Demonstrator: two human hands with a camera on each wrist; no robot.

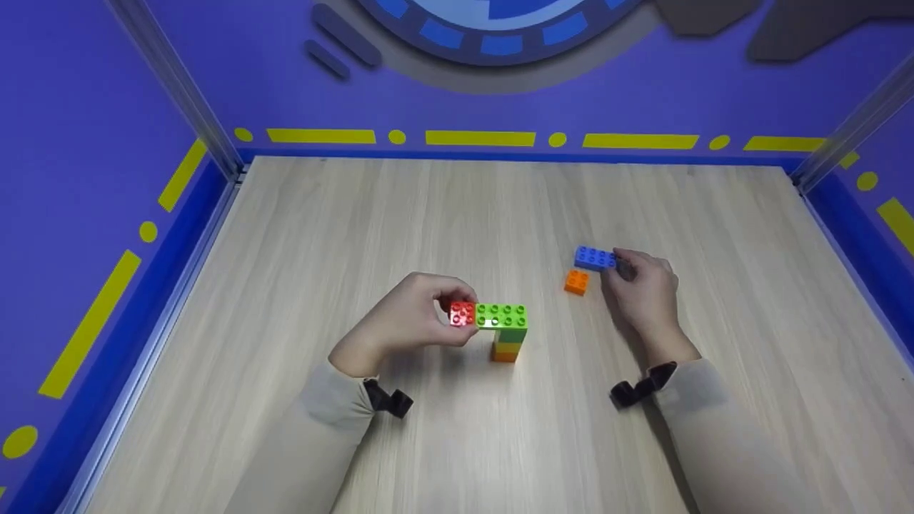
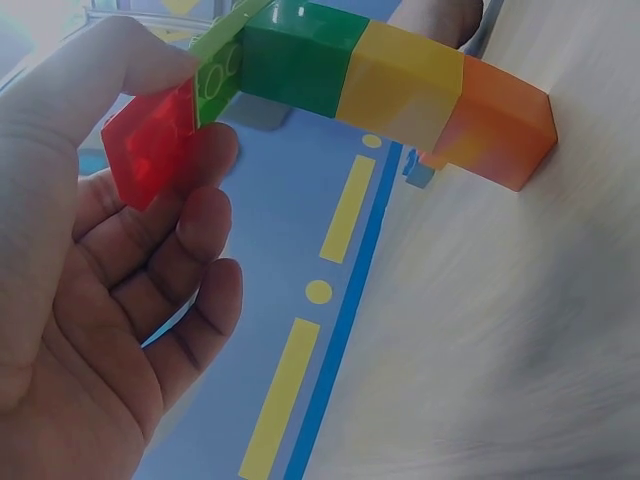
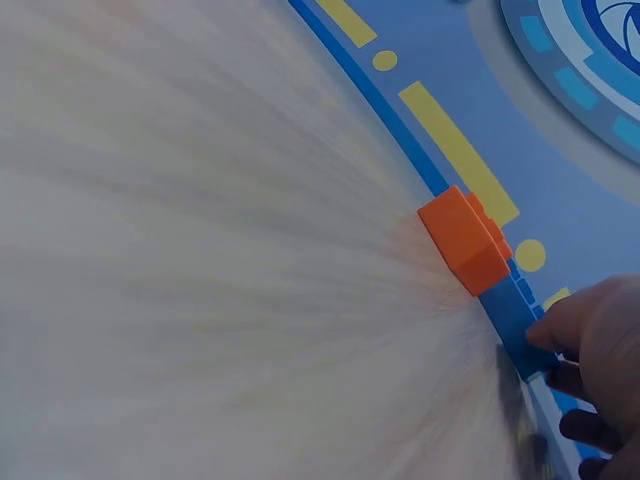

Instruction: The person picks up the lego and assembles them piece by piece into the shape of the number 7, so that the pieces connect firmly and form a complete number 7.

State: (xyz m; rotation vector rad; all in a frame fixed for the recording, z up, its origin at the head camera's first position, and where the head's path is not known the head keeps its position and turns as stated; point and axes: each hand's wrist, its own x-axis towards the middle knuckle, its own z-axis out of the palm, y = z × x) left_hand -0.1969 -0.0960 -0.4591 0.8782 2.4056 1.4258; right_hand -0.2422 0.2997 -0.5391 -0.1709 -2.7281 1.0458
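Note:
My left hand (image 1: 407, 318) pinches a small red brick (image 1: 462, 314) between thumb and fingers. That red brick sits against the left end of a long light green brick (image 1: 501, 316), which tops an upright stack. Under its right end come a dark green brick (image 2: 303, 57), a yellow brick (image 2: 400, 80) and an orange brick (image 2: 500, 125) at the bottom, on the table. Farther back on the right, my right hand (image 1: 645, 296) grips the right end of a long blue brick (image 1: 594, 258) with thumb and fingertips. A small orange brick (image 3: 465, 240) lies just in front of the blue one.
The pale wooden table (image 1: 400, 221) is bounded by blue-purple panels (image 1: 485, 107) with yellow markings at the back and sides. Metal rails (image 1: 143, 357) run along the side edges. Black straps (image 1: 389, 398) circle both wrists.

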